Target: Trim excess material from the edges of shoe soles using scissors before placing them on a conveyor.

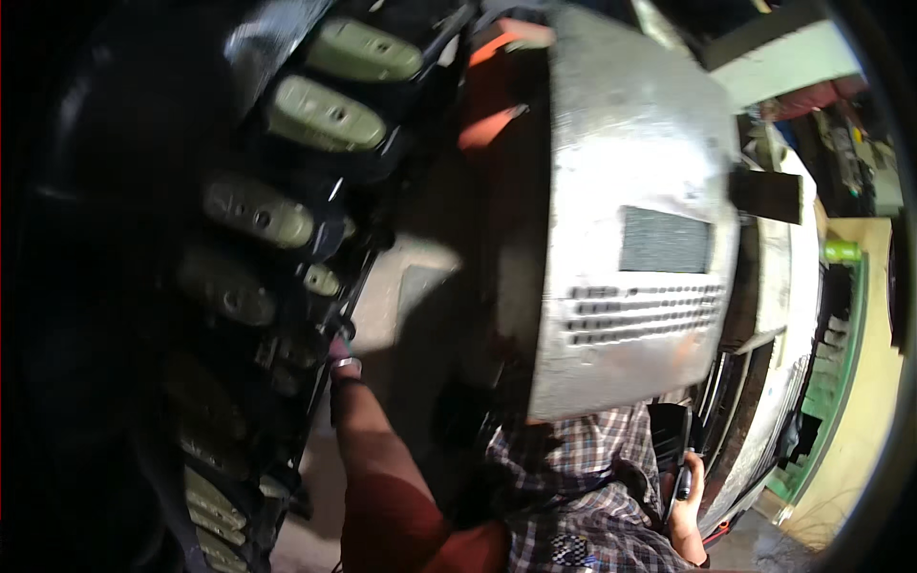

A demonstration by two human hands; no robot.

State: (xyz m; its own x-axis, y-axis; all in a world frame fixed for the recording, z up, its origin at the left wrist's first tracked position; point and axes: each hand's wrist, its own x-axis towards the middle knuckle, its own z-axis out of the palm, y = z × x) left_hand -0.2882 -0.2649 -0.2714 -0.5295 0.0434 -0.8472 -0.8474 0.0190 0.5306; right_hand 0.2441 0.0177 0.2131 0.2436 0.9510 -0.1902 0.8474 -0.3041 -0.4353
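From the lower edge, my left arm in red cloth, with a shiny band at the wrist, reaches to the dark rack-like frame (358, 291) on the left. My left hand (340, 349) is small and shadowed against its edge, so its fingers cannot be made out. Pale green oval pieces (330, 115), each with a dark hole, sit in rows along this frame. At lower right, beside the plaid cloth (573, 487), my right hand (692, 477) is closed round a slim dark object (684, 481). Its kind is unclear.
A large scuffed metal housing (640, 143) with slots and a grey mesh window (666, 241) fills the centre right. Orange-red metal parts (492, 126) stick out at its upper left. Sunlit floor (382, 310) shows below. A yellow-edged green cabinet (850, 382) stands at far right.
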